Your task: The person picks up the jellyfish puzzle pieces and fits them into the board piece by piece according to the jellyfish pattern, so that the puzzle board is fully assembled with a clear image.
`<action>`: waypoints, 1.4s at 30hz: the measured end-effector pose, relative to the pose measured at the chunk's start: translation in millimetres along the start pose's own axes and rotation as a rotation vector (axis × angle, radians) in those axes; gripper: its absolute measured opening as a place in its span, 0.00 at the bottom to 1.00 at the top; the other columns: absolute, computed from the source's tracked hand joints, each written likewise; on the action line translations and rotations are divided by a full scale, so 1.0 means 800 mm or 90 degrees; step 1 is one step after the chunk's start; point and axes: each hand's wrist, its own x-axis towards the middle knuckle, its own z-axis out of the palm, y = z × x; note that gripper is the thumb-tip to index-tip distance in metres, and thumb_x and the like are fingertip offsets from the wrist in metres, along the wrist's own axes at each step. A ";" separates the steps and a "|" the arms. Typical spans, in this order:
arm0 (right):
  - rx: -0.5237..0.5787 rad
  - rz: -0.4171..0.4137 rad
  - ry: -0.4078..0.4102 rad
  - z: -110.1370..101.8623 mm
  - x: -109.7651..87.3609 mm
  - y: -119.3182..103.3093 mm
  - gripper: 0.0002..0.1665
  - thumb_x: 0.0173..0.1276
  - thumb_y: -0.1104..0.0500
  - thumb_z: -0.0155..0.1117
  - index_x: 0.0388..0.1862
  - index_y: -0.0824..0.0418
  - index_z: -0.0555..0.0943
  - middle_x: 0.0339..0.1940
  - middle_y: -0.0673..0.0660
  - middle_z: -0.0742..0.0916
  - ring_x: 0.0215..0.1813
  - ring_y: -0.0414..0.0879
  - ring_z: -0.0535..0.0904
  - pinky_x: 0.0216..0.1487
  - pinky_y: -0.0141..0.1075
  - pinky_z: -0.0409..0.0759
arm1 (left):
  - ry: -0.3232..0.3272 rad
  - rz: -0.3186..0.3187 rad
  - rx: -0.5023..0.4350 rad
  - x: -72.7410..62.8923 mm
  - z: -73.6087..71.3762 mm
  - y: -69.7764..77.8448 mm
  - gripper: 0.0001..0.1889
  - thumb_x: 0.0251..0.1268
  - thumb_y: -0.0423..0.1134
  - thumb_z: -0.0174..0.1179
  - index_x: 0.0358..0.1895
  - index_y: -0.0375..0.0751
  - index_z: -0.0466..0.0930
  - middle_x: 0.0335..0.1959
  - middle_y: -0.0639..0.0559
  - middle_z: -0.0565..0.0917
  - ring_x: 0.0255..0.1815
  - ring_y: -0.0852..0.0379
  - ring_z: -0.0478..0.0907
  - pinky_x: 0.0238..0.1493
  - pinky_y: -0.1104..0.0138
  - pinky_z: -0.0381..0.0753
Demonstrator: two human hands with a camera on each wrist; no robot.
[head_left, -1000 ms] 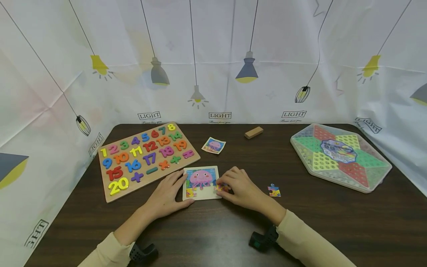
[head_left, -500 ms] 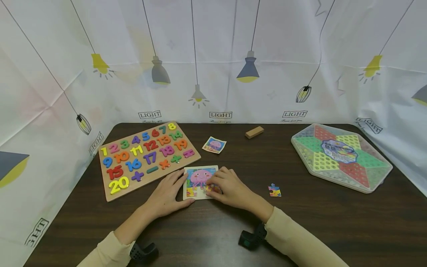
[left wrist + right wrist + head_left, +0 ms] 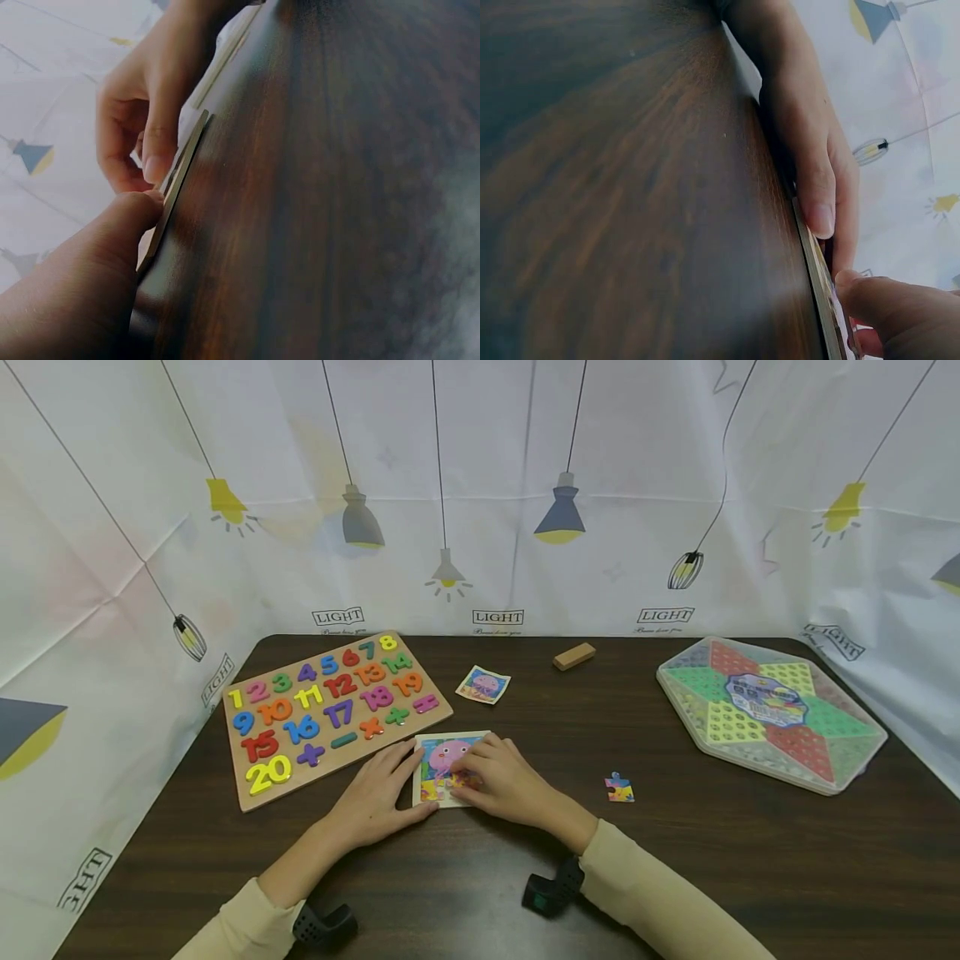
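Note:
A small jigsaw board with a pink jellyfish picture lies on the table between both hands. My left hand rests along its left side, fingers straight, with the thumb by the lower edge. Over the right part of the picture, my right hand pinches a jigsaw piece between thumb and fingers, mostly hidden under them. The right wrist view shows the thumb low over the board. In the left wrist view, the right fingertips come down close to the left thumb. Another jigsaw piece lies apart to the right.
A wooden number board lies at the left, its corner close to the jigsaw board. Behind are a small jellyfish card and a wooden block. A hexagonal plastic game case sits at the right.
My right hand has moved left over the jigsaw board with the piece, from its right edge toward the lower middle. The left hand has stayed in place.

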 end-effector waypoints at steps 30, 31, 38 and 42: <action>-0.050 -0.004 0.023 0.016 0.004 -0.010 0.15 0.57 0.45 0.66 0.36 0.52 0.84 0.33 0.45 0.79 0.36 0.41 0.66 0.34 0.34 0.63 | 0.010 0.020 -0.007 0.000 0.001 -0.002 0.40 0.60 0.63 0.50 0.68 0.38 0.60 0.69 0.43 0.58 0.68 0.45 0.54 0.63 0.48 0.56; -0.051 -0.005 0.023 0.016 0.004 -0.011 0.15 0.57 0.45 0.66 0.36 0.52 0.84 0.33 0.45 0.79 0.36 0.41 0.66 0.34 0.34 0.63 | 0.008 0.018 -0.007 0.000 0.001 -0.001 0.40 0.60 0.63 0.50 0.68 0.38 0.60 0.69 0.43 0.58 0.68 0.45 0.54 0.63 0.48 0.56; -0.060 -0.008 0.016 0.016 0.004 -0.011 0.13 0.58 0.46 0.66 0.36 0.51 0.86 0.32 0.45 0.79 0.35 0.40 0.67 0.34 0.33 0.63 | 0.003 0.012 -0.003 0.000 -0.001 0.001 0.40 0.60 0.63 0.50 0.68 0.38 0.60 0.69 0.43 0.58 0.68 0.45 0.54 0.64 0.49 0.56; -0.066 -0.014 0.018 0.015 0.004 -0.012 0.12 0.58 0.47 0.66 0.36 0.51 0.86 0.33 0.45 0.80 0.36 0.40 0.67 0.34 0.34 0.64 | -0.001 0.009 -0.004 0.000 -0.003 0.002 0.40 0.60 0.62 0.51 0.68 0.38 0.60 0.69 0.43 0.58 0.68 0.45 0.54 0.64 0.49 0.56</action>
